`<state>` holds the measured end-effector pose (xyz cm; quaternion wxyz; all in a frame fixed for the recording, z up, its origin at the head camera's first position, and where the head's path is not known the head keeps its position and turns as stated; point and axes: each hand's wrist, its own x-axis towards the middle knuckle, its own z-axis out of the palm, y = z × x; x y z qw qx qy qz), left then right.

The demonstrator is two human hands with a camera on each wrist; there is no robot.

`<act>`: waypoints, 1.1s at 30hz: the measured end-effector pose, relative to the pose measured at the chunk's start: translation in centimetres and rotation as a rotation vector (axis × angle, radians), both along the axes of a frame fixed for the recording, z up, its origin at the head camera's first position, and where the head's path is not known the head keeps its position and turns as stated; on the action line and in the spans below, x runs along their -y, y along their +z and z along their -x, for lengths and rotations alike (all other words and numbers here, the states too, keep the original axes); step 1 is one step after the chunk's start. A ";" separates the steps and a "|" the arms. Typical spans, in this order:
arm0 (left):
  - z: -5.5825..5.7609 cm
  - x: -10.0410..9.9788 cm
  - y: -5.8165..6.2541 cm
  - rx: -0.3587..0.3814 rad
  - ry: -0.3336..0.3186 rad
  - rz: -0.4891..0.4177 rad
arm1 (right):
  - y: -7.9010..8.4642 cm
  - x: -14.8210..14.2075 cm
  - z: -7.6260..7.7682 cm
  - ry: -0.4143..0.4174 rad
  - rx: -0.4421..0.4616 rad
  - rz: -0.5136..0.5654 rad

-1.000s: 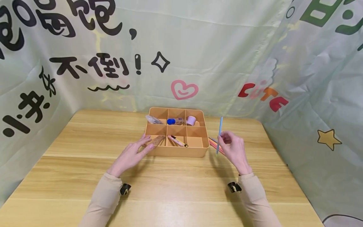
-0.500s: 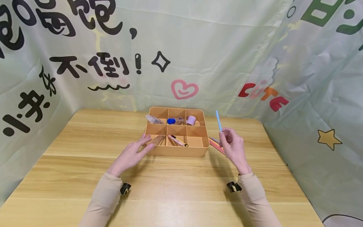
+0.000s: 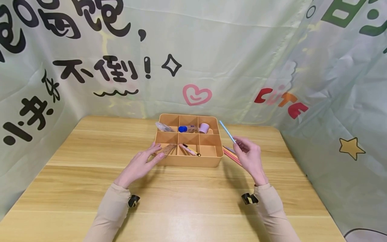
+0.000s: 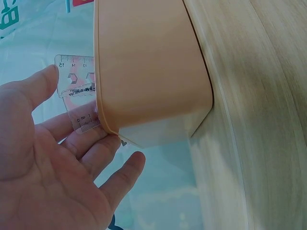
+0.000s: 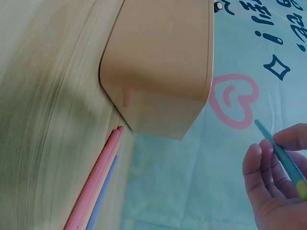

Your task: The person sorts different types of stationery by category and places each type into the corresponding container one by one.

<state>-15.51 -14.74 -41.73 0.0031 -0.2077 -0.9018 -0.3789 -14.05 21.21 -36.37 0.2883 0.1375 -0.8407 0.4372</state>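
My right hand [image 3: 249, 158] pinches a slim light-blue stick [image 3: 226, 131] between thumb and fingers, right of a tan six-compartment box [image 3: 188, 162]. The stick slants, its free end up and left near the box's right rim. In the right wrist view a yellow-green part shows on the blue stick [image 5: 287, 162]. Over the box's front-left corner, my left hand [image 3: 139, 166] rests with fingers spread and loosely straight, touching the rim. Clear rulers [image 4: 72, 79] stick up by these fingers in the front-left compartment.
Several coloured sticks [image 3: 232, 156] lie on the wooden table [image 3: 187, 201] beside the box's right side. Box compartments hold a clear plastic item [image 3: 163, 127], a blue-capped tube [image 3: 186, 129], a lilac cylinder [image 3: 204, 128] and pens [image 3: 189, 150]. A printed cloth [image 3: 229, 60] hangs behind.
The blue stick has turned from upright to slanting left, its upper end swinging toward the box, as my right fingers shift along it. My left hand stays put.
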 end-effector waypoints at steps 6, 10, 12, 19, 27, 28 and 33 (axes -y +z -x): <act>0.0 0.0 0.0 -0.006 -0.007 0.000 | -1.1 -1.2 0.9 0.008 -0.013 0.001; 0.0 0.0 0.1 -0.014 -0.014 0.000 | -1.9 -2.1 1.5 0.008 -0.017 -0.070; 0.0 0.0 0.1 -0.015 -0.016 -0.003 | -1.9 -2.3 1.5 0.016 -0.022 -0.123; 0.1 0.0 0.0 -0.027 -0.020 -0.002 | -1.6 -2.0 1.3 0.014 -0.009 -0.183; 0.1 0.0 -0.1 -0.033 -0.021 -0.005 | -1.7 -1.5 1.4 0.039 -0.005 -0.198; 0.1 0.0 -0.1 -0.034 -0.021 -0.005 | -1.7 -1.4 1.4 0.038 0.001 -0.200; 0.1 0.0 -0.1 -0.034 -0.016 -0.002 | -1.9 -0.8 1.6 0.046 0.036 -0.224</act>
